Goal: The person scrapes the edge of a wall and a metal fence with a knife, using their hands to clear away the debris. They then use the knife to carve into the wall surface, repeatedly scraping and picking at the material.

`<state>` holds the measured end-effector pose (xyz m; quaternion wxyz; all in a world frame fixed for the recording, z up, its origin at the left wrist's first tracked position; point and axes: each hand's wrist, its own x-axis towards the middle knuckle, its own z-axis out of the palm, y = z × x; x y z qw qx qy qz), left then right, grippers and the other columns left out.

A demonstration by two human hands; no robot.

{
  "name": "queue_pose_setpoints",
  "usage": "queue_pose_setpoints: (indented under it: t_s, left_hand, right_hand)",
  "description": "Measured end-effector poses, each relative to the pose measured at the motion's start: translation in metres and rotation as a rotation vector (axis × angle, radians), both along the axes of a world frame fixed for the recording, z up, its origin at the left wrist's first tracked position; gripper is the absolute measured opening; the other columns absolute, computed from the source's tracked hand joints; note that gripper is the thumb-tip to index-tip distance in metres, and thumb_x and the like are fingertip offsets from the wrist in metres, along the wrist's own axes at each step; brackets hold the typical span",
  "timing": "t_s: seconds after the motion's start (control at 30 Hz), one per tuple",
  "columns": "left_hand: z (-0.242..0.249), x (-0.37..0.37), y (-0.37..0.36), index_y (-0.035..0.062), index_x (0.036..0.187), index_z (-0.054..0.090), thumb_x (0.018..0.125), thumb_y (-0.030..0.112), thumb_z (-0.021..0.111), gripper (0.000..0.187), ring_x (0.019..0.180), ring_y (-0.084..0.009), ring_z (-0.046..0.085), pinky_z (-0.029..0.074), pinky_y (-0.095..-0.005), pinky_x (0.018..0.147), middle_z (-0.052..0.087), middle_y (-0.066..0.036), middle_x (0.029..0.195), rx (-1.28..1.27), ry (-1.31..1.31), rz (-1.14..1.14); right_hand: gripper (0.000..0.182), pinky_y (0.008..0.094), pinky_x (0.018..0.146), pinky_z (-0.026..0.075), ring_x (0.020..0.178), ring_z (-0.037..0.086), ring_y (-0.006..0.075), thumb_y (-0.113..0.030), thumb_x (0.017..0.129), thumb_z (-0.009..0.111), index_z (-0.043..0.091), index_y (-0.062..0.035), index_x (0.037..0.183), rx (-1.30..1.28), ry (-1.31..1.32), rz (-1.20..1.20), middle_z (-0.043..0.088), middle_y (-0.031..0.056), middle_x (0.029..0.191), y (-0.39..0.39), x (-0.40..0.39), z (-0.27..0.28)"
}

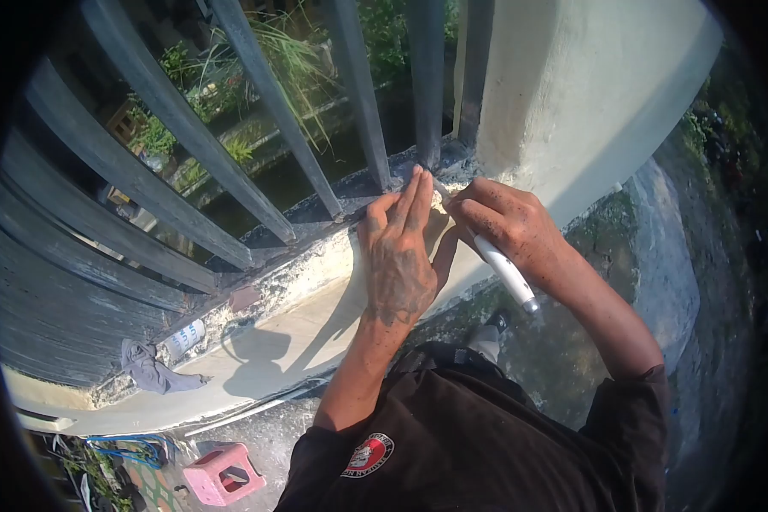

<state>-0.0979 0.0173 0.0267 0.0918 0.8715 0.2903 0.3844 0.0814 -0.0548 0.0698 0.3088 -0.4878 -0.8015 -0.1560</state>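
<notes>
My right hand [505, 224] is closed round a white, pen-like tool [508, 271]. The tool's thick rear end points down and to the right, and its tip is hidden near the wall's ledge. My left hand [401, 247], speckled with dark marks, lies with its fingers stretched out on the ledge, just left of my right hand. Its fingertips are by the foot of a grey metal fence bar [427, 85]. Under both hands the ledge [316, 271] has rough, chipped paint.
A white container [184, 339] with blue lettering and a grey cloth [155, 372] lie on the ledge at the left. Below stands a pink stool [224, 474], near a blue hose [132, 449]. A pale pillar [572, 94] rises at the right, and plants grow behind the bars.
</notes>
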Motion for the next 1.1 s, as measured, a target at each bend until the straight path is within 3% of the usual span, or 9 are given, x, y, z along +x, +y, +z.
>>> queue_pose_setpoints:
  t_s: [0.1,0.2,0.3,0.7,0.77,0.8,0.9,1.1]
  left_hand:
    - [-0.001,-0.008,-0.007,0.0031,0.160,0.049,0.083,0.022,0.087,0.087,0.127,-0.0322,0.055,0.041,-0.0453,0.110,0.058,-0.010,0.158,0.015,0.007,0.006]
    - [-0.004,-0.020,-0.019,0.0028,0.158,0.052,0.085,0.023,0.086,0.083,0.125,-0.0328,0.055,0.041,-0.0438,0.111,0.058,-0.012,0.159,0.054,-0.083,0.072]
    - [-0.003,-0.026,-0.019,0.0026,0.158,0.050,0.085,0.018,0.085,0.082,0.126,-0.0322,0.056,0.043,-0.0433,0.109,0.053,-0.014,0.162,0.060,-0.066,0.070]
    - [-0.005,-0.019,-0.016,0.0021,0.161,0.046,0.088,0.021,0.082,0.084,0.121,-0.0321,0.055,0.042,-0.0439,0.109,0.049,-0.013,0.165,0.059,-0.002,0.026]
    - [-0.006,-0.012,-0.016,0.0015,0.161,0.047,0.088,0.021,0.082,0.083,0.118,-0.0314,0.055,0.043,-0.0431,0.107,0.049,-0.013,0.165,-0.024,0.020,0.018]
    - [-0.004,-0.006,-0.014,0.0012,0.159,0.050,0.088,0.022,0.082,0.081,0.114,-0.0302,0.056,0.045,-0.0414,0.104,0.051,-0.014,0.164,0.063,0.081,0.071]
    - [-0.011,-0.003,-0.011,0.0009,0.159,0.051,0.083,0.021,0.088,0.087,0.110,-0.0260,0.058,0.043,-0.0415,0.100,0.057,-0.008,0.161,0.068,-0.052,0.026]
    - [-0.005,-0.007,-0.015,0.0020,0.156,0.054,0.085,0.022,0.086,0.081,0.109,-0.0256,0.057,0.043,-0.0403,0.100,0.058,-0.008,0.160,0.033,-0.023,0.100]
  right_hand:
    - [0.024,0.0404,0.068,0.063,0.087,0.072,0.0282,-0.005,0.080,0.076,0.066,-0.0013,0.102,0.056,-0.132,0.015,0.064,0.0112,0.099,0.006,-0.003,-0.004]
    - [0.028,0.0390,0.070,0.063,0.086,0.074,0.0277,-0.005,0.077,0.079,0.071,0.0003,0.103,0.084,0.131,0.088,0.068,0.0118,0.098,0.007,-0.012,-0.003]
    - [0.031,0.0389,0.070,0.063,0.084,0.074,0.0274,-0.005,0.076,0.080,0.072,0.0014,0.105,0.048,0.199,0.120,0.068,0.0115,0.096,0.003,-0.021,-0.006]
    - [0.025,0.0378,0.065,0.062,0.082,0.074,0.0263,-0.005,0.076,0.079,0.069,-0.0001,0.098,0.077,0.152,0.095,0.067,0.0112,0.095,0.003,-0.013,-0.009]
    - [0.021,0.0374,0.065,0.063,0.084,0.074,0.0264,-0.005,0.079,0.077,0.069,-0.0007,0.097,0.073,0.049,0.060,0.067,0.0111,0.095,0.004,-0.007,-0.012]
    - [0.020,0.0374,0.066,0.063,0.084,0.075,0.0268,-0.006,0.080,0.077,0.068,-0.0008,0.097,0.057,0.020,0.017,0.067,0.0109,0.094,0.004,-0.004,-0.010]
    - [0.020,0.0380,0.066,0.063,0.084,0.074,0.0268,-0.007,0.080,0.077,0.067,-0.0010,0.096,0.065,0.074,0.066,0.067,0.0108,0.095,0.009,-0.001,-0.008]
    - [0.018,0.0398,0.067,0.061,0.084,0.072,0.0275,-0.006,0.082,0.075,0.068,-0.0007,0.097,0.047,0.102,0.090,0.065,0.0103,0.092,0.012,-0.002,-0.010]
